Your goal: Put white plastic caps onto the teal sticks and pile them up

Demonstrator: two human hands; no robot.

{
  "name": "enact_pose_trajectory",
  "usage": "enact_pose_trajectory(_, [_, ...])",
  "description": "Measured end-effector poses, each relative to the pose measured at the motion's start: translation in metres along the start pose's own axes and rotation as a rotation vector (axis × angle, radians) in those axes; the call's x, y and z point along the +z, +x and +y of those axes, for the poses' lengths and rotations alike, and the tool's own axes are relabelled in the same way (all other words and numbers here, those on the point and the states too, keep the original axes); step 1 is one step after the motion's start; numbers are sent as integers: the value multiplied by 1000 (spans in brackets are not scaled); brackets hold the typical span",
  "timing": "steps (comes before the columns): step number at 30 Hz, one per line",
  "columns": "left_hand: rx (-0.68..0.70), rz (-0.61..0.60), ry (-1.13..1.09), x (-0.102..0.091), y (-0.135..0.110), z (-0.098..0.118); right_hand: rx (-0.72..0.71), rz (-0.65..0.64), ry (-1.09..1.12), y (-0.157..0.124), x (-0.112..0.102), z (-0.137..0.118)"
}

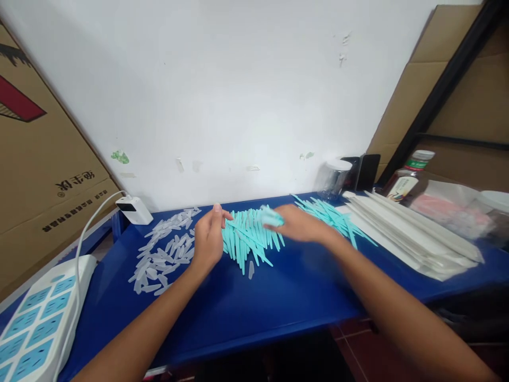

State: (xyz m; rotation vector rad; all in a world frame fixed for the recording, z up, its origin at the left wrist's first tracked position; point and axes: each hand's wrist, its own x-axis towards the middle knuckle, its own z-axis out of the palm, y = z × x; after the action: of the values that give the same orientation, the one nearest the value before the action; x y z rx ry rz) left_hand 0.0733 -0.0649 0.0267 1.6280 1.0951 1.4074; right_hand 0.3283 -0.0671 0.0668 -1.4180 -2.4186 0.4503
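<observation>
Turquoise sticks [248,239] between left hand [207,241], right hand [299,225]

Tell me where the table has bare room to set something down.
Bare: the front strip of the table below the teal sticks, and between power strip and clear pieces. Crowded: the back, pieces to white stack.

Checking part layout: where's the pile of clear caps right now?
Head view: the clear caps lie on the blue table, just left of the left hand, with the teal sticks on that hand's right.
</observation>
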Motion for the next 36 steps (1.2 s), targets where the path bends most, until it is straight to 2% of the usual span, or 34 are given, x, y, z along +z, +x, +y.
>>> enact_pose_trajectory(3, [64,103,121,-3,8,-9,387,95,-179,-8,-31,60])
enact_pose_trajectory(6, [100,69,206,-1,5,-9,675,67,-366,-17,-45,113])
enact_pose_trajectory(8, [124,34,253,2,2,-6,734,71,-396,-22,-45,136])
enact_pose_trajectory(11, [149,0,305,4,-2,-1,772,86,-413,-26,-35,150])
enact_pose_trajectory(15, [151,-5,332,3,-1,-1,772,133,-448,-28,-28,152])
enact_pose_trajectory(20, [143,26,339,1,3,-4,768,143,-438,-33,-34,149])
enact_pose_trajectory(23, [144,41,335,-1,4,-6,760,177,-424,-36,-41,143])
enact_pose_trajectory(25, [160,55,340,-3,6,-7,741,251,-428,-35,-46,132])
enact_pose_trajectory(29, [172,103,346,-11,15,-10,524,447,-361,-30,-46,82])
enact_pose_trajectory(30, [162,120,348,-14,18,-10,428,410,-262,-29,-43,65])
enact_pose_trajectory(32, [130,158,356,-21,25,-11,187,191,-51,-28,-31,29])
enact_pose_trajectory(33, [113,174,362,-25,28,-11,115,90,10,-29,-23,12])
enact_pose_trajectory(36, [79,204,401,-35,35,-12,52,-19,43,-32,4,-30])
